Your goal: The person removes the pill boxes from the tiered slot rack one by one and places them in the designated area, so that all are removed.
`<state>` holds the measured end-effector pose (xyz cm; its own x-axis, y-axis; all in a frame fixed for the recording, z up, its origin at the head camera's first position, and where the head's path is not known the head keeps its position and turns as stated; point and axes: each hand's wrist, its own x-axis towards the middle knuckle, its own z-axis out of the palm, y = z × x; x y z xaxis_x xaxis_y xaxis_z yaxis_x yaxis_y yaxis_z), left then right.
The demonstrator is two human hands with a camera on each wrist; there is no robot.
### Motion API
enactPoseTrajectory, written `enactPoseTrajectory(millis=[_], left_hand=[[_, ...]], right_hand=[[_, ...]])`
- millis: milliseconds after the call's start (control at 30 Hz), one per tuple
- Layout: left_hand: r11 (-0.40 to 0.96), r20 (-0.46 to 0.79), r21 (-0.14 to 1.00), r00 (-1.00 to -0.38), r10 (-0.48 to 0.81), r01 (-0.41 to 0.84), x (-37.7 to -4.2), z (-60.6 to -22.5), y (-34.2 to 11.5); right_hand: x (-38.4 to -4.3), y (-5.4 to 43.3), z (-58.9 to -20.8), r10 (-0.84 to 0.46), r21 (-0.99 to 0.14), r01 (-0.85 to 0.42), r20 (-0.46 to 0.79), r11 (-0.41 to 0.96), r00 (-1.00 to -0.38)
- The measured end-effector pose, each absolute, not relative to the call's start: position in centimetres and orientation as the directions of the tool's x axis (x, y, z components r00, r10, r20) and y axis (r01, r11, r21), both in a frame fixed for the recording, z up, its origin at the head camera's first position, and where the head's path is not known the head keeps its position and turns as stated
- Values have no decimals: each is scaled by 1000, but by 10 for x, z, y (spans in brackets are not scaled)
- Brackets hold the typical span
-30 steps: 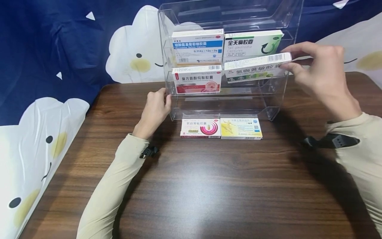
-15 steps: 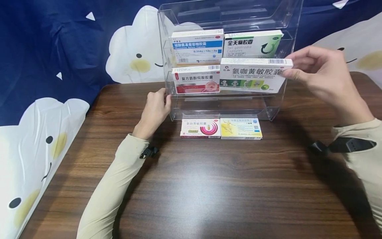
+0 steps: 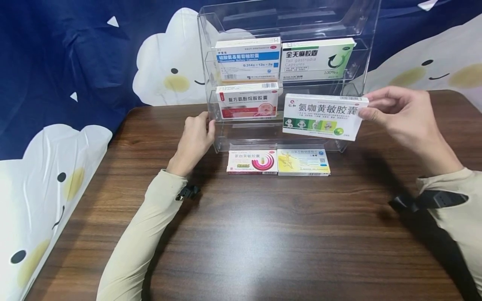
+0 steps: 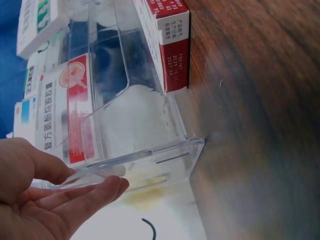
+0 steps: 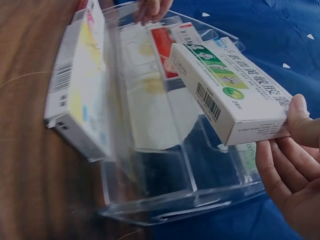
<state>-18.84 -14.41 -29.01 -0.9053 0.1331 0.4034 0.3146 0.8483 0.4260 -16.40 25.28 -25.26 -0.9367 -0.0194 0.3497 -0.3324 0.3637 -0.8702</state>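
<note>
My right hand [image 3: 404, 119] pinches the right end of a white-and-green medicine box [image 3: 320, 117], thumb on its front. The box is held in front of the rack's lower right side, slightly tilted, its printed face toward me. My left hand [image 3: 193, 142] grips the left side wall of the clear acrylic rack [image 4: 145, 152], thumb on one face and fingers on the other. Beside the held box, a red-and-white medicine box [image 3: 246, 102] stands in the rack. Above stand a blue-and-white box [image 3: 248, 60] and a green-and-white box [image 3: 316, 60].
On the brown wooden table [image 3: 241, 234], a pink-and-white box [image 3: 252, 161] and a yellow-and-white box [image 3: 303, 162] lie side by side against the rack's front foot. Behind the table hangs a dark blue cloth [image 3: 94, 50] with white cloud shapes.
My right hand has drawn the white-and-green box out from the rack's tier, down and toward me, turning its face into view. The left hand has kept its grip on the rack.
</note>
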Motion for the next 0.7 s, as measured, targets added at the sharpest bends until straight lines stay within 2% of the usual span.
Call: enactPoseTrajectory(millis=[533,567,700], left_hand=[[849,411,422,-902,133,317,-189,-291,-144],[851,411,421,-902,132,316,-189,-291,-144],[851,409,421,-903,130,314,-189,-291,-144]], right_hand=[[-140,267,-288,-45,-891,-246,248,381,-968],[-138,267,-291,-53,-898,-242,240,368,-969],[-130,265,-304,-105,-967,-200,185,160,-977]])
